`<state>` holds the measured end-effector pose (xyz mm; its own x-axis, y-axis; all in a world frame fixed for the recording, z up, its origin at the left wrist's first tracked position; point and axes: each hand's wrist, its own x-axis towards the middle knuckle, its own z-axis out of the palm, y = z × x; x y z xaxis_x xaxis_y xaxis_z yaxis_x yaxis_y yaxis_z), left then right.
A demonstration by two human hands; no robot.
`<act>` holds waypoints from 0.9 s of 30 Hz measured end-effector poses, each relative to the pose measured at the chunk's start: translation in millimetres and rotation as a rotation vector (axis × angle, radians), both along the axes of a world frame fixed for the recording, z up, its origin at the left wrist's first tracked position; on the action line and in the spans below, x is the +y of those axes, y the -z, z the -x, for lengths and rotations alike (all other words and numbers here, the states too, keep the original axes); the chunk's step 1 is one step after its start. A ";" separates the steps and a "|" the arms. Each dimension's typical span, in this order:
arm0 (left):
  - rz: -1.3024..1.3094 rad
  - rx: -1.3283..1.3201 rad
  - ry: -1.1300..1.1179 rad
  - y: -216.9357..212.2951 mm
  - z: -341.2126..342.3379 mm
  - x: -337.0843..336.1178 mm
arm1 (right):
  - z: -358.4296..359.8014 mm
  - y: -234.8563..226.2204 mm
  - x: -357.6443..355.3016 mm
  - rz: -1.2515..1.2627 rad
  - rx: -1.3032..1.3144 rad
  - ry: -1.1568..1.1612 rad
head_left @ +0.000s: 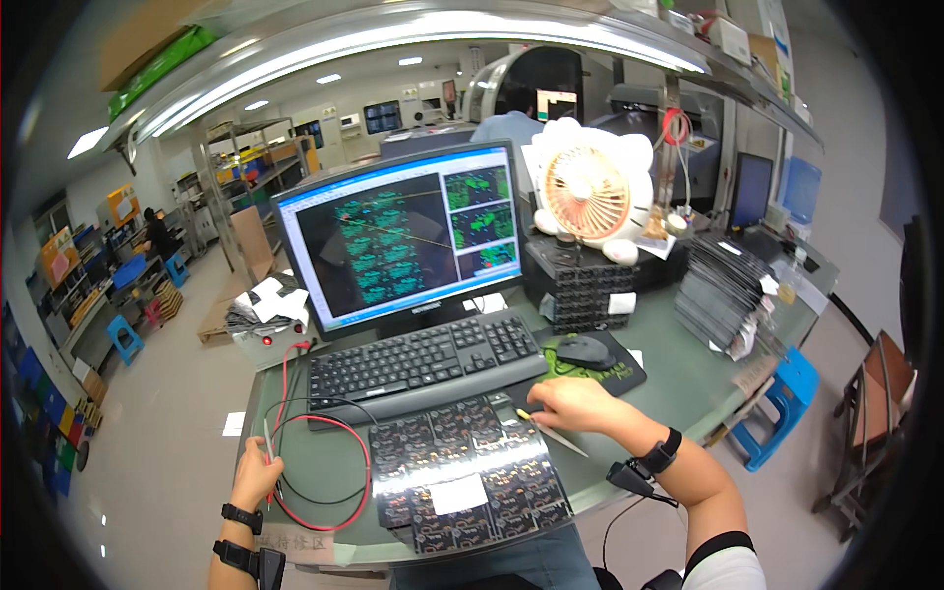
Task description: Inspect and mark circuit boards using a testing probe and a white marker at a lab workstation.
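My left hand (256, 475) is closed around a slim test probe (267, 440) at the left edge of the bench, beside a loop of red and black leads (368, 462). In front of me lies a dark panel of circuit boards (447, 452) with a white paper label (459, 495) on it. My right hand (572, 405) reaches over the panel's far right corner. Its fingers are bent together at a small yellow-ended thing (523, 415) whose kind I cannot make out. A pale pointed tool (567, 443), like tweezers, shows just below that hand.
Behind the panel stand a black keyboard (423, 364) and a monitor (393, 246) with a green board layout. A mouse (584, 352), a white fan (590, 187) on black racks and a stack of dark boards (723, 295) are to the right. Left is a metal box (275, 344).
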<state>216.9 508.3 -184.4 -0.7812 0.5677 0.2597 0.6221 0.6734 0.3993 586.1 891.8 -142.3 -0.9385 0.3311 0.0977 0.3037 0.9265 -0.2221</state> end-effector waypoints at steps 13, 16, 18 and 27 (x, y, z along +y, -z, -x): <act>-1.665 -1.579 0.540 -92.8 -62.5 52.3 | 25.2 -2.5 36.1 0.606 0.187 -0.269; -1.631 -1.726 0.880 -99.6 -67.2 80.7 | 27.0 -8.6 51.5 1.347 0.336 -0.191; -1.627 -1.796 0.992 -106.2 -75.7 95.8 | 38.8 -6.7 48.5 1.757 0.544 -0.299; -1.197 -1.503 0.934 -80.0 -61.4 122.6 | 46.7 0.3 32.4 1.324 0.567 -0.229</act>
